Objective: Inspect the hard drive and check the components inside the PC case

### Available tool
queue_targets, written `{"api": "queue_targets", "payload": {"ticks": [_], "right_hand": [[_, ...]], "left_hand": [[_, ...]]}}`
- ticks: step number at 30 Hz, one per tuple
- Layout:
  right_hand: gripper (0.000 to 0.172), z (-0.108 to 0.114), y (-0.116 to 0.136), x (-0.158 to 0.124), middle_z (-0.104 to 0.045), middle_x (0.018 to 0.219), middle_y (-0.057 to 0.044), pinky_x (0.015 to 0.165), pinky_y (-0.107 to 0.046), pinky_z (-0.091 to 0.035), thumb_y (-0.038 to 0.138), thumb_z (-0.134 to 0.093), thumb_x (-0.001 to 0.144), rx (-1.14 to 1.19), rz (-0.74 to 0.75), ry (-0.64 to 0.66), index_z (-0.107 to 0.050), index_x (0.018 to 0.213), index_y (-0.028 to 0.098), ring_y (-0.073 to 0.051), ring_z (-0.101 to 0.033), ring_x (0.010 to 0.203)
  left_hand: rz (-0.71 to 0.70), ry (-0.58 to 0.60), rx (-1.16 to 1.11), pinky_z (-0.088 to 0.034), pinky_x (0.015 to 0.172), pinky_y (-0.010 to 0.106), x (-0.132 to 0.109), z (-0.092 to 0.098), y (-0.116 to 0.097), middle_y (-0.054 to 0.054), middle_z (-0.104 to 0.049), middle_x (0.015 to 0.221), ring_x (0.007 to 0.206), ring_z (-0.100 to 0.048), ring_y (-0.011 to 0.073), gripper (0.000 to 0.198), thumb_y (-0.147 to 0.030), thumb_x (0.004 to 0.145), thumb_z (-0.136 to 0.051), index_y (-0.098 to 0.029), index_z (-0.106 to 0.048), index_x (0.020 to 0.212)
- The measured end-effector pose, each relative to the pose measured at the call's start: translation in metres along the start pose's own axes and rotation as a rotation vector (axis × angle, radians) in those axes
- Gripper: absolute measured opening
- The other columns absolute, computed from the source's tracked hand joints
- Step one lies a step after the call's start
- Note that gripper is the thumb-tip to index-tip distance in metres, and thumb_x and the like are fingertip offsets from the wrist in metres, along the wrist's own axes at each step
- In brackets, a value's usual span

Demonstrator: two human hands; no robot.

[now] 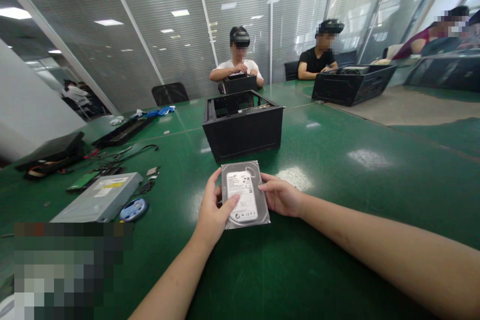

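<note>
The fingers of both hands are closed on a hard drive, gripping it from its two sides. The left hand has its thumb laid flat over the white label, with the other fingers curled around the left edge and partly hidden behind it. The right hand pinches the right edge, thumb on the upper face near the rim and the rest tucked alongside and underneath. The hard drive thus sits between the two sets of fingers, label side toward the camera. Just beyond it, on the green worktop, stands an open-topped black computer case. To the left, well apart from the hands, lie a silver box-shaped drive with a yellow-and-white sticker, a round blue object just beside it and a green circuit board. Across the worktop, a person in a white top works at another case.
</note>
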State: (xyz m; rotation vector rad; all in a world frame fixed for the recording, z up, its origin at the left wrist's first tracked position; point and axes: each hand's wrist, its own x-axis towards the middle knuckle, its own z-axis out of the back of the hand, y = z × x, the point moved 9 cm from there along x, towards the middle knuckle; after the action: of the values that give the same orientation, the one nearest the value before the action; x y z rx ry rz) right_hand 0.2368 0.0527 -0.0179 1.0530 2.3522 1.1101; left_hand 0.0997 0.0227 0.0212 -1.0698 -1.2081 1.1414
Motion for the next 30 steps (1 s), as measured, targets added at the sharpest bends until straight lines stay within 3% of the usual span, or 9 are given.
{"api": "queue_targets", "payload": {"ticks": [6, 16, 23, 30], "right_hand": [[0.059, 0.001, -0.002, 0.000, -0.073, 0.097, -0.007, 0.069, -0.033, -0.054, 0.018, -0.063, 0.077, -0.028, -0.016, -0.014, -0.048, 0.134, 0.020, -0.019, -0.070, 0.073], [0.056, 0.002, -0.003, 0.000, -0.073, 0.099, -0.010, 0.070, -0.034, -0.058, 0.020, -0.069, 0.079, -0.043, -0.028, -0.055, -0.050, 0.131, 0.019, -0.020, -0.072, 0.080], [0.048, -0.005, 0.000, -0.004, -0.073, 0.102, -0.011, 0.074, -0.038, -0.059, 0.026, -0.074, 0.080, -0.106, 0.050, -0.025, -0.055, 0.123, 0.018, -0.021, -0.073, 0.080], [0.039, -0.022, -0.004, -0.011, -0.071, 0.110, -0.011, 0.083, -0.036, -0.057, 0.025, -0.072, 0.083, -0.132, 0.091, 0.043, -0.062, 0.120, 0.018, -0.020, -0.071, 0.091]], "left_hand": [[-0.008, 0.004, 0.015, -0.056, 0.081, 0.044, -0.002, -0.002, -0.004, 0.013, -0.065, 0.116, 0.102, -0.066, 0.0307, 0.085, -0.036, 0.078, -0.072, -0.024, -0.025, 0.148], [-0.032, -0.007, 0.127, -0.052, 0.091, 0.050, -0.001, 0.000, -0.005, 0.015, -0.062, 0.120, 0.103, -0.065, 0.0302, 0.088, -0.040, 0.078, -0.071, -0.022, -0.024, 0.150], [-0.240, -0.167, 0.521, -0.033, 0.110, 0.057, -0.010, 0.003, -0.031, 0.016, -0.043, 0.139, 0.131, -0.043, 0.0368, 0.091, -0.044, 0.068, -0.078, -0.021, -0.037, 0.146], [-0.258, -0.124, 0.593, -0.026, 0.115, 0.058, -0.019, -0.010, -0.027, 0.017, -0.032, 0.149, 0.139, -0.032, 0.0383, 0.105, -0.047, 0.065, -0.080, -0.022, -0.026, 0.152]]}}
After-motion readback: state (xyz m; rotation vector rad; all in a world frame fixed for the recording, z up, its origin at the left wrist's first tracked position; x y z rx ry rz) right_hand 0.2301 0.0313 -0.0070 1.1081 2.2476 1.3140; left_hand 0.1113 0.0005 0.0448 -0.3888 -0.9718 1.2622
